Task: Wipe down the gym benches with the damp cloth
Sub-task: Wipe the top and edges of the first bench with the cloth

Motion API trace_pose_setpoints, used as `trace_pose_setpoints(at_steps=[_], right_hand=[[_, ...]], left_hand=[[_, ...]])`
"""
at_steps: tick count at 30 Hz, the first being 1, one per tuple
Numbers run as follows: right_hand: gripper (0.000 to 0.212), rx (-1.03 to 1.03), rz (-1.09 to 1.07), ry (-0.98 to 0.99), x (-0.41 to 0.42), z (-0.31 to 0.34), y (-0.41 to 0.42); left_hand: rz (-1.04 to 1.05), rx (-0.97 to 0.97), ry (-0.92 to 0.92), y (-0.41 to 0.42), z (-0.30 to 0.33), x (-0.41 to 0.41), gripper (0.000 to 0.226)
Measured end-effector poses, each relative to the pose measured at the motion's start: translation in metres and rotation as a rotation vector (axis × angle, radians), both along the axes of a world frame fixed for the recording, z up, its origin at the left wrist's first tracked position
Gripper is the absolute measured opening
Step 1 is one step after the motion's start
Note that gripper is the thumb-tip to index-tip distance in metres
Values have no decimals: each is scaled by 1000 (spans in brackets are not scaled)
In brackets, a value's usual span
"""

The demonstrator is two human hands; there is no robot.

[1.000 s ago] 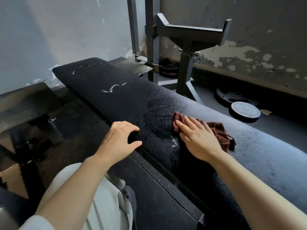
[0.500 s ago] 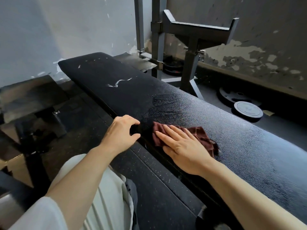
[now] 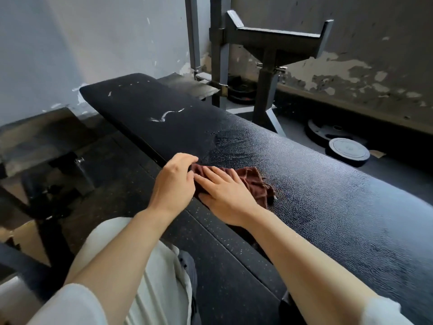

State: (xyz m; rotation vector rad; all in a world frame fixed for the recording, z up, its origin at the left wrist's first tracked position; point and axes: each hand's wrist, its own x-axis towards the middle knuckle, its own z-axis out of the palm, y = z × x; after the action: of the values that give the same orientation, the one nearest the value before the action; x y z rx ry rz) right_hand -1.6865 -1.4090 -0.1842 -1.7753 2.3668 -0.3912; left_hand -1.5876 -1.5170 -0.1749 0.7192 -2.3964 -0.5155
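Observation:
A long black padded bench [image 3: 316, 184] runs from the far left to the near right, with a wet sheen across its middle and white scuffs toward its far end. A dark red-brown damp cloth [image 3: 254, 181] lies bunched on the pad near its front edge. My right hand [image 3: 225, 195] presses flat on the cloth's left half, fingers spread and pointing left. My left hand [image 3: 174, 180] is curled over the bench's near edge, and its fingertips touch the cloth's left corner.
A grey steel rack with a barbell cradle [image 3: 269, 43] stands behind the bench. Weight plates [image 3: 349, 151] lie on the floor at the right, below a peeling wall. Another dark bench frame [image 3: 39, 146] sits at the left. My pale trousers [image 3: 150, 277] are at the bottom.
My right hand has slid the cloth left and toward the near edge of the pad, until it meets my left hand. The left hand has stayed on the bench edge.

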Motion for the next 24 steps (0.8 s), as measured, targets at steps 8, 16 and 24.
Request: trace_pose_setpoints(at_steps=[8, 16, 24], right_hand=[[31, -354, -346, -266, -59, 22, 61], [42, -213, -184, -42, -56, 4, 42], [43, -139, -139, 47, -67, -11, 21]], left_hand=[[-305, -138, -173, 57, -22, -23, 46], [-118, -157, -490, 7, -12, -22, 65], [36, -47, -557, -32, 2, -39, 57]])
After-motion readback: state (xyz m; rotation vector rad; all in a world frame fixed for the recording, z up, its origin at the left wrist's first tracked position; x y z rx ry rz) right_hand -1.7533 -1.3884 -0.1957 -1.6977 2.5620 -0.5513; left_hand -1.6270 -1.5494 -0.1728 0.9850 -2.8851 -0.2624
